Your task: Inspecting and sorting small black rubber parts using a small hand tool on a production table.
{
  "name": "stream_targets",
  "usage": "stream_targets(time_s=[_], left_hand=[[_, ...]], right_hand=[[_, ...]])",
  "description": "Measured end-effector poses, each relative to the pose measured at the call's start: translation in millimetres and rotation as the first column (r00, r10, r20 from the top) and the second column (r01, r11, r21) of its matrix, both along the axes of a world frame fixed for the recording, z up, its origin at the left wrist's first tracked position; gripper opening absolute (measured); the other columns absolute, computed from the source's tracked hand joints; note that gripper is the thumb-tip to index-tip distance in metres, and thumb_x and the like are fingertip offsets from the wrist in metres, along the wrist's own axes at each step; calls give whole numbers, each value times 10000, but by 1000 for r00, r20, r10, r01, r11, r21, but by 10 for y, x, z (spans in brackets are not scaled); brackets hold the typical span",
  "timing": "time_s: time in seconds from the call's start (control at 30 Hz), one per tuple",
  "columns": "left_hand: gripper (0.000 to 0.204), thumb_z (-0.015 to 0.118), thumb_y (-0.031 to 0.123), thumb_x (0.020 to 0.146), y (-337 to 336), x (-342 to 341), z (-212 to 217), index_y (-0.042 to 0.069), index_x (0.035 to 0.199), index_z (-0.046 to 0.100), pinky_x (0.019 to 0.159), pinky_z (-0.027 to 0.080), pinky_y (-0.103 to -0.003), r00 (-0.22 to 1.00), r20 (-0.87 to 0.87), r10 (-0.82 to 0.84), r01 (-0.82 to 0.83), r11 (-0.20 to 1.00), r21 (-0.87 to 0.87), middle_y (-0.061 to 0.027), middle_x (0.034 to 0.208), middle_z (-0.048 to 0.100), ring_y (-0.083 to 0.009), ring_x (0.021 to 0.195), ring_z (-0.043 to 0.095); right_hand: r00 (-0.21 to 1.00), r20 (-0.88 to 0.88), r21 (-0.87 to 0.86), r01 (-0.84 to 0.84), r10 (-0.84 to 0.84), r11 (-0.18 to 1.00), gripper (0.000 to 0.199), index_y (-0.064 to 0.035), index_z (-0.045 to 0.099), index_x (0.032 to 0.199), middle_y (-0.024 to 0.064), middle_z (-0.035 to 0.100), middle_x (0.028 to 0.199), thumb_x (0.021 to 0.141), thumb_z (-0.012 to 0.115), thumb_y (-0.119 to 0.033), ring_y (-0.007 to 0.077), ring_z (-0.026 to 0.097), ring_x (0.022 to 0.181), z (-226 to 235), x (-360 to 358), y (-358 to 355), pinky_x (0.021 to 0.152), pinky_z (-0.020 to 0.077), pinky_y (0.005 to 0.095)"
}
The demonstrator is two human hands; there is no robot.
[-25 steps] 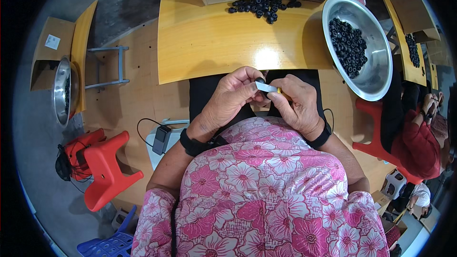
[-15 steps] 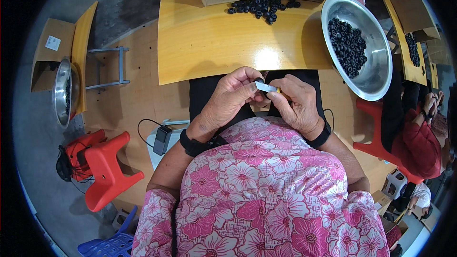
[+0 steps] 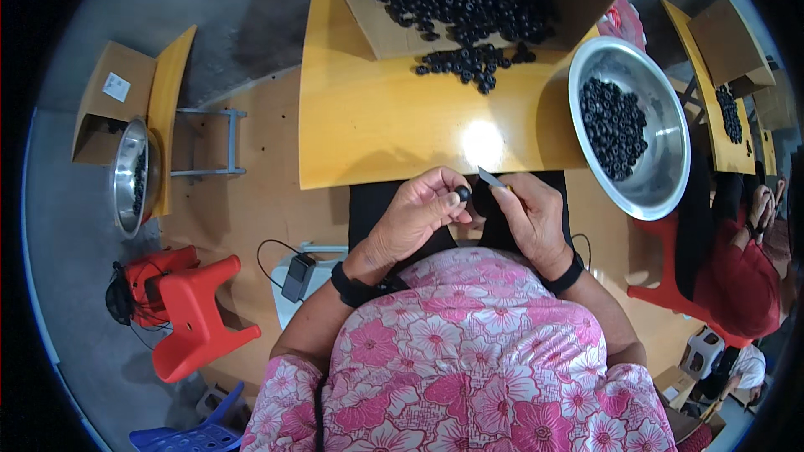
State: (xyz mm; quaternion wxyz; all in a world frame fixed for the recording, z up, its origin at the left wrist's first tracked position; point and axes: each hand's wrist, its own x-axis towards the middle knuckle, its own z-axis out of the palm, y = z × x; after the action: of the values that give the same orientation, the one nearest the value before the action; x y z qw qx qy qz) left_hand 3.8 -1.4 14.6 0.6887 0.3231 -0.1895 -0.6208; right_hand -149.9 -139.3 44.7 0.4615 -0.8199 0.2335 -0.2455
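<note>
Between the thumb and fingers of my left hand [image 3: 423,211] is a small round black rubber part [image 3: 462,193]. My right hand [image 3: 534,216] is closed around a utility knife, whose handle is mostly hidden by the fingers. The knife's blade [image 3: 490,177] sticks out up and to the left, a short way apart from the part. Both hands are above my lap, just in front of the near edge of the yellow table [image 3: 377,134].
A cardboard box [image 3: 352,12] of similar black parts lies open at the table's far side, with several spilled parts [image 3: 481,67] before it. At the right stands a metal basin [image 3: 666,176] holding more. A red stool [image 3: 197,310] is at left; a person in red [image 3: 737,285] sits at right.
The knife blade has moved away from the black part, and my hands are farther apart. The part now shows more plainly in my left fingers. The whole view has shifted, showing more of the box.
</note>
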Motion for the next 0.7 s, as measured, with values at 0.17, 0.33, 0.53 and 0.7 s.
stream_targets(time_s=[0.17,0.33,0.53,0.7], left_hand=[[190,556,156,973,-101,165,132,41,1119,519,795,487,-280,989,-126,78,-76,997,19,-29,990,529,-97,821,513],[184,562,167,969,-323,572,60,52,1111,546,604,343,-183,992,-11,129,-128,988,83,22,829,455,-62,679,402],[214,669,91,866,-871,1007,22,28,1063,616,558,405,-257,264,960,94,-474,880,44,24,674,456,-87,607,454],[294,717,106,812,-1047,1173,-91,32,1078,618,597,453,-309,-36,999,-24,-574,819,0,-47,677,503,-162,620,512]], right_hand=[[1000,6,72,9,-10,997,141,37,645,856,154,587,701,868,652,-104,278,577,620,-13,7,-10,590,450,342],[999,8,113,-53,52,992,143,33,655,872,150,597,714,881,647,-110,272,582,634,9,26,-75,606,456,333],[998,-6,133,-62,63,989,155,30,660,890,152,609,739,876,651,-124,279,590,655,8,41,-140,623,461,331],[996,-38,134,-69,75,989,166,34,660,896,151,627,757,872,651,-130,285,605,673,35,6,-180,640,471,328]])
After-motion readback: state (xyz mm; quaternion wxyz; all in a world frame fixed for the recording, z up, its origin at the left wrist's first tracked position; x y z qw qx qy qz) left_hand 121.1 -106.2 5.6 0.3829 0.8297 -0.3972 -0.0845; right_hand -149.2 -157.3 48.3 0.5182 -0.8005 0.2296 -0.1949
